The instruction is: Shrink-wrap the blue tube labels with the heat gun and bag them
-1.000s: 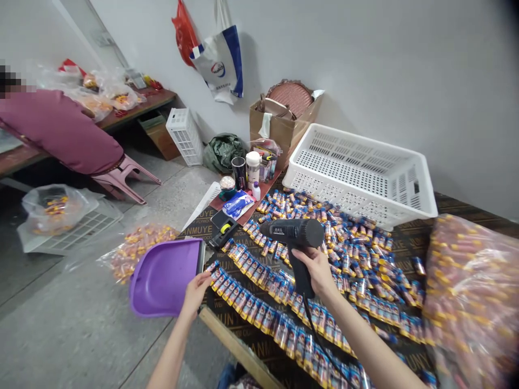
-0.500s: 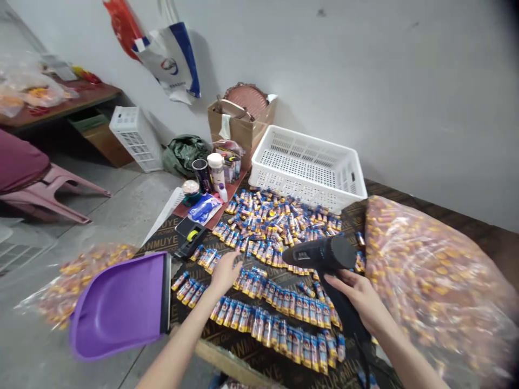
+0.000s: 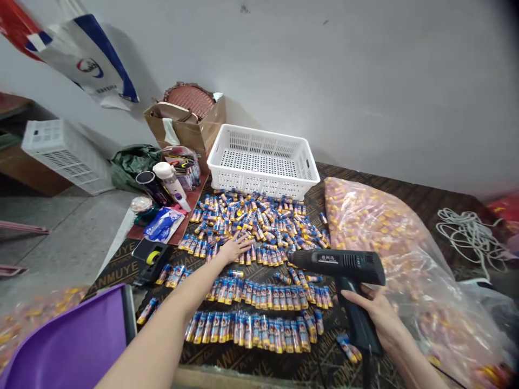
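Observation:
My right hand (image 3: 377, 310) is wrapped round the handle of a black heat gun (image 3: 336, 262), whose nozzle points left across the table. Fingers spread, my left hand (image 3: 236, 248) lies on the near edge of a heap of small tubes (image 3: 259, 216). The tubes have blue tops, yellow bottoms and printed clear bodies. Closer to me, a row of upright-facing tubes (image 3: 259, 294) lies side by side, with a longer row (image 3: 251, 329) in front of it. A pair of tubes (image 3: 347, 347) lies apart below the heat gun.
A white plastic crate (image 3: 263, 181) stands behind the heap. At right lies a big clear bag (image 3: 365, 216) of pink and yellow pieces. A purple dustpan (image 3: 81, 340), a tape dispenser (image 3: 152, 259) and bottles (image 3: 172, 181) are on the left. White rope (image 3: 466, 232) lies far right.
My view has swung to the right. My left hand has reached forward from the rows to the heap, its fingers spreading. The heat gun stays in my right hand, now held more level.

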Available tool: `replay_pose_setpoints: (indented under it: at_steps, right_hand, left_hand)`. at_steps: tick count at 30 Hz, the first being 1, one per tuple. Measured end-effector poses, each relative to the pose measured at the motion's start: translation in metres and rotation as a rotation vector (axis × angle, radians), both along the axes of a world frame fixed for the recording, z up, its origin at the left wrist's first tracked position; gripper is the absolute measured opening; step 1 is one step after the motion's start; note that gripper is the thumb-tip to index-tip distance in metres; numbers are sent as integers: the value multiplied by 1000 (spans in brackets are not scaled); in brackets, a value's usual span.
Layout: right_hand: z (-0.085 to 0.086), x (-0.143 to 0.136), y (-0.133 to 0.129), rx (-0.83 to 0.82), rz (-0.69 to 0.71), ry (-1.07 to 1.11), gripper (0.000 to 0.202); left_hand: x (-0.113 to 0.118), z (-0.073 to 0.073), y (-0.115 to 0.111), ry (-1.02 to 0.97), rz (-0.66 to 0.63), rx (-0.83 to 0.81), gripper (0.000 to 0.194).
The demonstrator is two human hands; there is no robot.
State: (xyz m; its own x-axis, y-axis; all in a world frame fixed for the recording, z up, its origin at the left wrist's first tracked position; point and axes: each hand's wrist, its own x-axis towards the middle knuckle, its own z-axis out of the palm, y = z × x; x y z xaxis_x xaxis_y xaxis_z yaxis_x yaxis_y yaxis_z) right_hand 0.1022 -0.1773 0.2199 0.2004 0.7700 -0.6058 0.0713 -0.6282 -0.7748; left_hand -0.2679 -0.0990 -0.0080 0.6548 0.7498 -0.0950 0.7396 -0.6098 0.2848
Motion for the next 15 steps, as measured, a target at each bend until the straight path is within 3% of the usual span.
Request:
replay_pose_setpoints:
  at_steps: [4,8,11,15]
  right_hand:
    - [-26,-15,7,-30,39,76,27]
    - [-45,-48,18,-100,111,195,23]
    - [-51,-75,24,-118,134,268,23]
    - [-50,-99,29,-70,203,271,24]
  left_hand:
    - [-33,18,4,57,111,12,59]
    - [-46,45,-4,27,166,105,36]
    - [-52,64,-21,16,371,203,24]
    - [-70,77,-63,17,726,245,28]
